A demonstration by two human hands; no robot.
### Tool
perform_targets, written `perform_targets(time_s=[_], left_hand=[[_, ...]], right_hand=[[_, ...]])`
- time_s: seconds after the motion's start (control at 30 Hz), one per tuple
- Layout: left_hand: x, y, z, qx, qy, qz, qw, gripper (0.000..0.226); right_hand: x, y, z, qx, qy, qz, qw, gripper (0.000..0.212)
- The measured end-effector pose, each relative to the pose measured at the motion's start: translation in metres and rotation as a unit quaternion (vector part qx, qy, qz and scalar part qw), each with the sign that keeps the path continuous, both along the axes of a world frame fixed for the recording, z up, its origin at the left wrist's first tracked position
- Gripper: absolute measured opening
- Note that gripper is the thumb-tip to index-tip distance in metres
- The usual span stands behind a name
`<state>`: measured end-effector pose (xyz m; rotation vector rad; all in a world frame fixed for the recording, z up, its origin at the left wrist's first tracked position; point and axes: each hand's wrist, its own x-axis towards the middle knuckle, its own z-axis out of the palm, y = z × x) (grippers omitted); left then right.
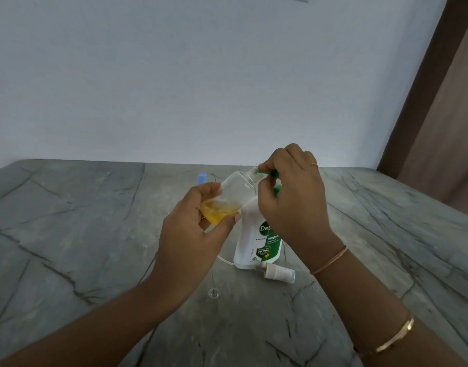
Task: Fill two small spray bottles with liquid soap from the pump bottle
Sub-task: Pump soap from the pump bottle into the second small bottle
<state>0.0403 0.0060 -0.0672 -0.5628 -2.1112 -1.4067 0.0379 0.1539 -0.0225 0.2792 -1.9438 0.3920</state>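
My left hand (190,229) holds a small clear spray bottle (234,193) tilted, its open neck pointing up and right, with yellow liquid soap pooled at its lower end. My right hand (291,197) is closed over the green pump head (272,174) of the white pump bottle (256,239), and the pump nozzle meets the small bottle's neck. The pump bottle stands on the grey stone table (95,234) with a green label facing me. A spray cap (279,272) with a thin dip tube lies on the table just in front of the pump bottle.
A small blue object (202,178) stands behind my left hand, mostly hidden. A small clear round piece (214,293) lies on the table nearer to me. A white wall rises behind the table and a brown door frame (426,88) is at the right.
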Motion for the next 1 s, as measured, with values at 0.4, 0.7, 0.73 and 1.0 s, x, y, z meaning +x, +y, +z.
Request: perform_targets(time_s=[0.4,0.7,0.73,1.0], left_hand=[[0.002,0.002,0.002,0.001,0.001,-0.003,1.0,0.05],[0.001,0.001,0.0,-0.006,0.0,0.004,1.0,0.053],[0.001,0.001,0.001,-0.006,0.002,0.005,1.0,0.053],[0.001,0.001,0.002,0.007,0.003,-0.004,1.0,0.048]], right_hand=[[-0.001,0.002,0.0,0.007,0.011,-0.01,1.0,0.014],[0.003,0.0,0.004,0.02,-0.008,0.0,1.0,0.022],[0.004,0.001,0.008,0.027,-0.01,0.002,1.0,0.024],[0.002,0.004,0.007,0.027,0.005,-0.005,1.0,0.019]])
